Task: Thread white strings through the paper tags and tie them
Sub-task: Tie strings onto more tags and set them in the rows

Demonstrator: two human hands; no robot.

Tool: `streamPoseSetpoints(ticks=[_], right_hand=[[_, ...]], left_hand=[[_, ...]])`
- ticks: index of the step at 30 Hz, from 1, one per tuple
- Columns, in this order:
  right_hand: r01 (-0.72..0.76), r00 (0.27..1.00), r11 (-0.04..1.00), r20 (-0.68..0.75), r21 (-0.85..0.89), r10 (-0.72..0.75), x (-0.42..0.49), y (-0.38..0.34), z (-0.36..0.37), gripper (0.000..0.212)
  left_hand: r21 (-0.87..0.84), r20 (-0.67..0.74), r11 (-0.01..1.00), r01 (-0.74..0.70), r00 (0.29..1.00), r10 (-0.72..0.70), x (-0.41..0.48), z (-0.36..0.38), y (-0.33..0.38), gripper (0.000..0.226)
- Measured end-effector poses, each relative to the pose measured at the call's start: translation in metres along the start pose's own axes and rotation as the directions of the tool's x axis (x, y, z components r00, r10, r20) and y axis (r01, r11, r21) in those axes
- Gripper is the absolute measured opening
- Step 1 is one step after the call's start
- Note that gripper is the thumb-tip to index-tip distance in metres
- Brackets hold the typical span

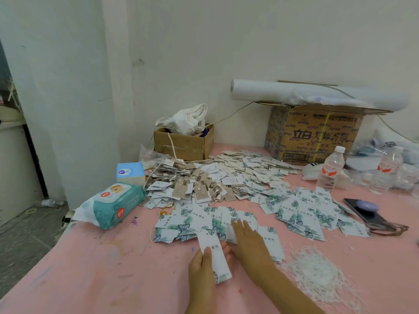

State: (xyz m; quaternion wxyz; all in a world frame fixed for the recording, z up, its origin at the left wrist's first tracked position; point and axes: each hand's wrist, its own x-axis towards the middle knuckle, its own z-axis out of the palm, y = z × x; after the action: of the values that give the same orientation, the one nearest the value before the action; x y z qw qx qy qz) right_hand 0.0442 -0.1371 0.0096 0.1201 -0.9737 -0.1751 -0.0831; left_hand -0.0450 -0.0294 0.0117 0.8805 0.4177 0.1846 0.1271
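Note:
My left hand [201, 266] grips a long white paper tag [214, 257] with dark printed characters, thumb on top, low over the pink table. My right hand [247, 241] lies flat with straight fingers on a spread of leaf-printed white tags [197, 220] just beyond it. A loose bundle of white strings [317, 273] lies to the right of my right forearm. More leaf-printed tags [306, 211] are heaped at the right, and a pile of tags with strings on them [199, 184] sits farther back.
A wet-wipe pack [113, 202] and a tissue pack [130, 172] lie at the left edge. Two cardboard boxes [184, 141] [313, 132] stand against the wall. Water bottles [331, 168], a phone [367, 211] and plastic bags crowd the right side.

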Motion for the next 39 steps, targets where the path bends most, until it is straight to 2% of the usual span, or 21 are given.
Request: streamPoseSetpoints(ticks=[2, 5, 6, 8, 10, 12, 13, 14, 16, 19, 21, 24, 27, 29, 31, 33, 36, 39], right_hand=[[0.039, 0.999, 0.989, 0.015, -0.144, -0.037, 0.012, 0.006, 0.006, 0.056], [0.143, 0.981, 0.963, -0.098, -0.23, -0.169, 0.015, 0.008, 0.002, 0.025], [0.17, 0.98, 0.952, -0.054, -0.253, -0.189, 0.014, 0.007, -0.003, 0.024], [0.204, 0.974, 0.931, -0.032, -0.304, -0.224, 0.012, 0.011, -0.01, 0.041], [0.155, 0.963, 0.944, -0.168, -0.292, -0.21, 0.006, 0.009, -0.026, 0.048], [0.15, 0.896, 0.958, -0.376, -0.246, -0.236, -0.008, 0.001, -0.049, 0.049], [0.195, 0.837, 0.954, -0.47, -0.226, -0.282, -0.018, 0.0, -0.052, 0.052], [0.251, 0.801, 0.944, -0.501, -0.214, -0.327, -0.03, -0.003, -0.05, 0.053], [0.354, 0.779, 0.901, -0.455, -0.251, -0.433, -0.056, -0.013, -0.038, 0.05], [0.436, 0.836, 0.877, -0.269, -0.202, -0.478, -0.083, -0.017, -0.013, 0.051], [0.433, 0.861, 0.892, -0.235, -0.132, -0.452, -0.09, -0.012, -0.018, 0.053], [0.392, 0.876, 0.918, -0.28, -0.057, -0.391, -0.095, 0.009, -0.041, 0.051], [0.15, 0.937, 0.983, -0.302, -0.11, -0.177, -0.099, 0.036, -0.056, 0.049], [0.001, 0.973, 0.987, -0.228, -0.163, -0.039, -0.101, 0.061, -0.056, 0.045], [-0.076, 0.991, 0.976, -0.12, -0.204, 0.052, -0.105, 0.079, -0.056, 0.035], [-0.107, 0.993, 0.972, -0.07, -0.207, 0.094, -0.107, 0.087, -0.057, 0.022], [-0.188, 0.978, 0.98, -0.099, -0.062, 0.182, -0.106, 0.093, -0.066, 0.011], [-0.213, 0.958, 0.974, -0.179, 0.076, 0.224, -0.104, 0.096, -0.077, 0.014]], left_hand=[[-0.028, 0.009, 1.0, 0.011, 1.0, -0.011, 0.001, 0.0, 0.0, 0.026], [-0.052, 0.007, 0.998, 0.025, 1.0, -0.024, 0.003, 0.0, 0.0, 0.025], [-0.06, 0.009, 0.998, 0.024, 1.0, -0.023, 0.003, 0.0, 0.0, 0.024], [-0.056, 0.01, 0.998, 0.021, 1.0, -0.02, 0.002, -0.001, -0.001, 0.025], [-0.056, 0.013, 0.998, 0.039, 0.999, -0.038, 0.006, -0.001, -0.001, 0.023], [-0.075, 0.065, 0.993, 0.09, 0.994, -0.085, 0.006, -0.001, -0.001, 0.02], [-0.109, 0.077, 0.985, 0.133, 0.989, -0.125, 0.003, -0.002, -0.001, 0.024], [-0.12, 0.111, 0.978, 0.169, 0.982, -0.156, 0.002, -0.002, -0.002, 0.033], [-0.074, 0.218, 0.981, 0.178, 0.963, -0.158, -0.009, -0.003, -0.003, 0.042], [-0.052, 0.319, 0.96, 0.275, 0.916, -0.245, -0.014, -0.008, -0.01, 0.03], [0.031, 0.286, 0.978, 0.206, 0.936, -0.206, -0.012, -0.01, -0.009, 0.022], [0.126, 0.306, 0.987, 0.098, 0.943, -0.133, -0.011, -0.01, -0.008, 0.029], [0.162, 0.348, 0.985, 0.054, 0.931, -0.108, -0.016, -0.009, -0.007, 0.03], [0.139, 0.346, 0.99, 0.038, 0.934, -0.084, -0.014, -0.009, -0.007, 0.031], [0.13, 0.366, 0.991, 0.027, 0.928, -0.074, -0.017, -0.008, -0.005, 0.032], [0.131, 0.377, 0.991, 0.031, 0.923, -0.078, -0.017, -0.009, -0.006, 0.035], [0.116, 0.352, 0.993, 0.027, 0.934, -0.066, -0.017, -0.009, -0.007, 0.04], [0.107, 0.32, 0.994, -0.011, 0.947, -0.024, -0.018, -0.008, -0.008, 0.056]])
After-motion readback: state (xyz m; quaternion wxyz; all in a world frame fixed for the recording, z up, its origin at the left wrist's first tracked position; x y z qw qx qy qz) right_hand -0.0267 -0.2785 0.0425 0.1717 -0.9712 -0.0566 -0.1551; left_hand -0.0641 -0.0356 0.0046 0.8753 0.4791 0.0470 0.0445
